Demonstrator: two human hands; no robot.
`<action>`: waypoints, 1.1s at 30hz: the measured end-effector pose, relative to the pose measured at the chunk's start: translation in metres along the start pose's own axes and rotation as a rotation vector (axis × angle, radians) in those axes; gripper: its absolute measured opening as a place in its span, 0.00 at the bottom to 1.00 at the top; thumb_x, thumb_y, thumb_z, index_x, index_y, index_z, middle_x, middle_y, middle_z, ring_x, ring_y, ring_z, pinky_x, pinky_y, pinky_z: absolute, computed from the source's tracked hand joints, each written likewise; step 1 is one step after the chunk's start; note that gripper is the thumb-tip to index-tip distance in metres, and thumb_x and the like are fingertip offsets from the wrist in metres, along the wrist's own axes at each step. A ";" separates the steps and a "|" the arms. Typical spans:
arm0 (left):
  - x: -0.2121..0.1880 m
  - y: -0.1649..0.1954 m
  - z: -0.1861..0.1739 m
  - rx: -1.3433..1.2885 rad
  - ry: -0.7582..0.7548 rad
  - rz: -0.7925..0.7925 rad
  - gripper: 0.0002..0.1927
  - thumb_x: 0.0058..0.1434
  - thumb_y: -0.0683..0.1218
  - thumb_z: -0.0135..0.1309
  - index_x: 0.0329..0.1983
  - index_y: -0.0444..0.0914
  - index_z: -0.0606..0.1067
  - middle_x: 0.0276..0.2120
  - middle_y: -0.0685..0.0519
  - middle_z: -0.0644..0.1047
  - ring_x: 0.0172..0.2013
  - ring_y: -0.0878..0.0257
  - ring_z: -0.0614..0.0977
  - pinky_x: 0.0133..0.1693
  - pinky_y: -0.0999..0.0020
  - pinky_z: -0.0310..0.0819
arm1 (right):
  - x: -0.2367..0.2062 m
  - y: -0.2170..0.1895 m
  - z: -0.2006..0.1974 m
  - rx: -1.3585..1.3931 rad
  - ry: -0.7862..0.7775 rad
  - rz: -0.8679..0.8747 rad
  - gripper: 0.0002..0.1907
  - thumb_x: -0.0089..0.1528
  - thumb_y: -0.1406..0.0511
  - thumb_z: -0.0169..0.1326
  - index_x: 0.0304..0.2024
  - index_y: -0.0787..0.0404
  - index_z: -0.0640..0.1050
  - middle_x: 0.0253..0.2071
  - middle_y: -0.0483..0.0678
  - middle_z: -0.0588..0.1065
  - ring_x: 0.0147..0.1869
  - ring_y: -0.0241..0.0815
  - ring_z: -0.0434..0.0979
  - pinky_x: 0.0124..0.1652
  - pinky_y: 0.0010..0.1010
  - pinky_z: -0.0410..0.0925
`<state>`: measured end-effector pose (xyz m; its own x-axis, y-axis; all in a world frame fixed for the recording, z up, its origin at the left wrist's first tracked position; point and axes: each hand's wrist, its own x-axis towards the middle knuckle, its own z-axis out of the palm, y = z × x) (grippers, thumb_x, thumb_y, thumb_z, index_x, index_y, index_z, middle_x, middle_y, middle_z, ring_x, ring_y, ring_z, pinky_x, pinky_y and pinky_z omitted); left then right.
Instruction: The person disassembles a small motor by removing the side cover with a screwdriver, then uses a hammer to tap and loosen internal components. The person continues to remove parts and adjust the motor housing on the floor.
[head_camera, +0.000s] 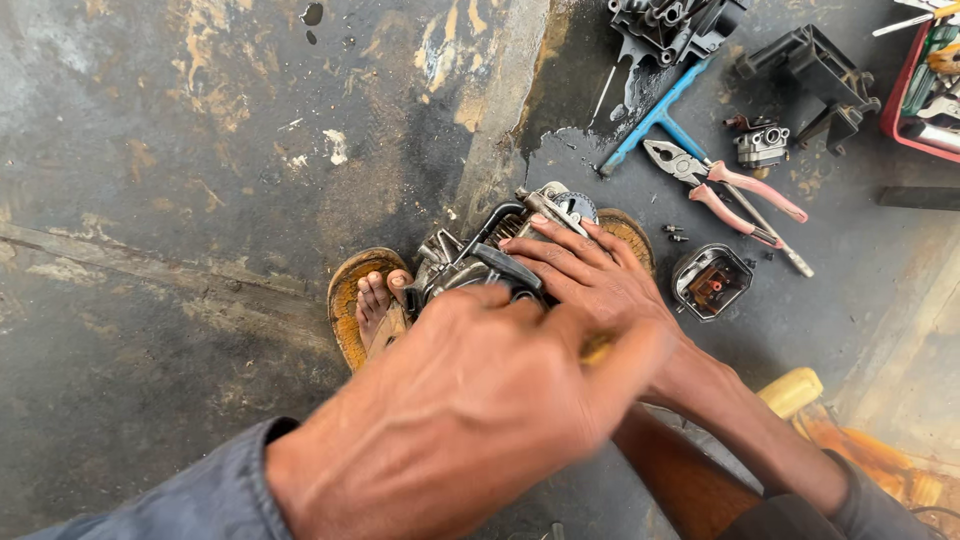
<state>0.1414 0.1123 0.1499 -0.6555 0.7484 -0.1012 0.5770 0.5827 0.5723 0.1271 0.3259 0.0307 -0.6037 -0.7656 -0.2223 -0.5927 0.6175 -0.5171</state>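
Observation:
A small oily engine (490, 255) rests on the floor between my sandalled feet (365, 305). My left hand (470, 410) is large and blurred in the foreground, closed around a yellow-handled tool (598, 347) that shows only as a sliver. My right hand (590, 275) lies flat on the top of the engine, fingers spread over its black handle and metal fins. Most of the engine is hidden under both hands.
Pink-handled pliers (730, 185), a blue T-shaped wrench (655, 120), a small carburettor (760, 142), a black cover part (712, 281) and black housings (815, 70) lie on the stained concrete floor at the right. A red tool tray (905, 110) sits in the top right corner.

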 end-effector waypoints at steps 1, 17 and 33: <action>0.000 0.001 0.003 -0.119 0.003 -0.092 0.11 0.69 0.47 0.50 0.46 0.35 0.76 0.31 0.39 0.79 0.31 0.47 0.83 0.41 0.50 0.78 | 0.001 -0.001 -0.001 0.047 0.006 -0.015 0.38 0.54 0.53 0.59 0.65 0.56 0.69 0.75 0.44 0.63 0.82 0.47 0.52 0.72 0.53 0.46; -0.004 -0.011 -0.008 -0.221 0.039 -0.127 0.17 0.74 0.48 0.47 0.55 0.29 0.71 0.41 0.33 0.76 0.39 0.45 0.79 0.37 0.49 0.73 | -0.004 0.002 0.000 0.094 -0.024 0.018 0.37 0.49 0.50 0.62 0.59 0.54 0.73 0.70 0.48 0.65 0.79 0.51 0.55 0.70 0.55 0.47; -0.017 -0.006 -0.005 -0.140 0.369 -0.047 0.21 0.64 0.55 0.57 0.45 0.30 0.76 0.37 0.38 0.78 0.37 0.45 0.82 0.37 0.51 0.78 | 0.014 -0.009 0.001 0.097 -0.063 0.072 0.37 0.56 0.54 0.57 0.67 0.54 0.68 0.74 0.44 0.61 0.80 0.47 0.51 0.71 0.53 0.43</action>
<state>0.1467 0.0942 0.1520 -0.8254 0.5430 0.1547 0.4869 0.5459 0.6818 0.1248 0.3097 0.0313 -0.6066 -0.7313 -0.3118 -0.4926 0.6536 -0.5745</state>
